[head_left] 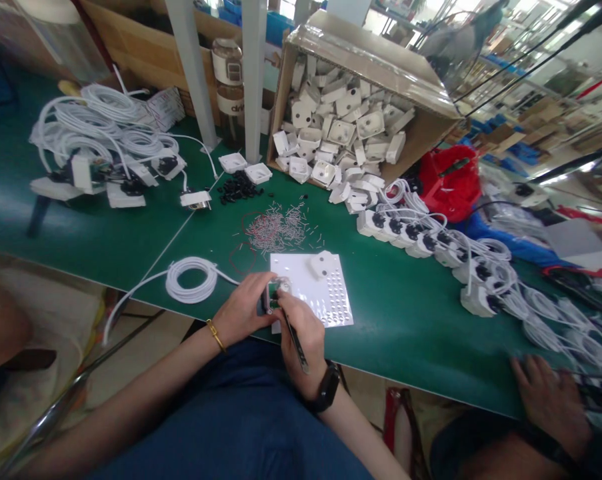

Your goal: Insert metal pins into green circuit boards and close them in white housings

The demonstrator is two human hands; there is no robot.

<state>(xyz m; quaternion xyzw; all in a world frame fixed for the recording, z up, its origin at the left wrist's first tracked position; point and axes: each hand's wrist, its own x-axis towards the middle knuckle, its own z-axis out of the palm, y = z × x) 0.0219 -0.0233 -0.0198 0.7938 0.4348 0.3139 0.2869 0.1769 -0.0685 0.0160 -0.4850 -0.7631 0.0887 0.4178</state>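
My left hand [244,303] grips a small device with a green circuit board [273,293] by its side, above the left edge of a white sheet [301,267]. In my right hand [305,333] is a pair of dark tweezers [297,339], the tips down at the board and partly hidden by my fingers. A coiled white cable [191,280] lies left of my left hand, and one end runs toward the device. On the sheet stand a white plastic housing [322,265] and rows of small shiny round pieces [338,297].
Beyond the sheet lie a pile of small pins [278,229] and black parts [241,187]. A cardboard box [371,50] spills white housings. Cabled units [411,237] line the right; more cables [101,120] sit left. Another person's hand [551,393] rests at the right edge.
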